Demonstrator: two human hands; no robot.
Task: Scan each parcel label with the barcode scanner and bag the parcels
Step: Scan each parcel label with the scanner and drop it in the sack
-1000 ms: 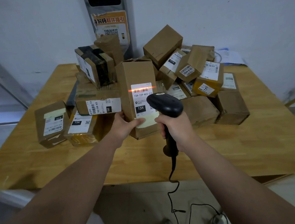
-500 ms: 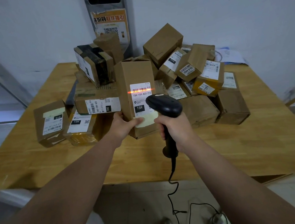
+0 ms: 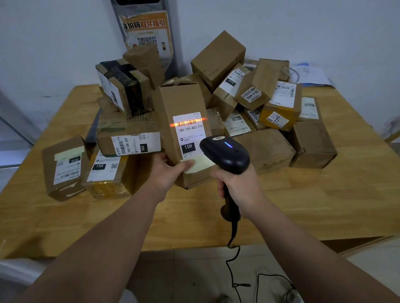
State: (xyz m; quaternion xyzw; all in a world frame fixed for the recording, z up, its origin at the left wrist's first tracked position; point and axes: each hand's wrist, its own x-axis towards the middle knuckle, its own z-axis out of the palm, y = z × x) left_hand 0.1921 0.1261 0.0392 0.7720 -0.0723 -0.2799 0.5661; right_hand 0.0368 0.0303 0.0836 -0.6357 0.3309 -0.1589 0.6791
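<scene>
— Why held upright, in front of the heap?
— To turn the label squarely toward the barcode scanner; parcel pinched low down by the left grip, thumb on the front, fingers behind the left edge; lifted off or resting on the table, impossible to tell.
— And the right grip?
— Wrapped tight round the scanner handle; tilted up to lay the red line across the barcode.
— Bagging next?
— Probably; no bag in view yet.
</scene>
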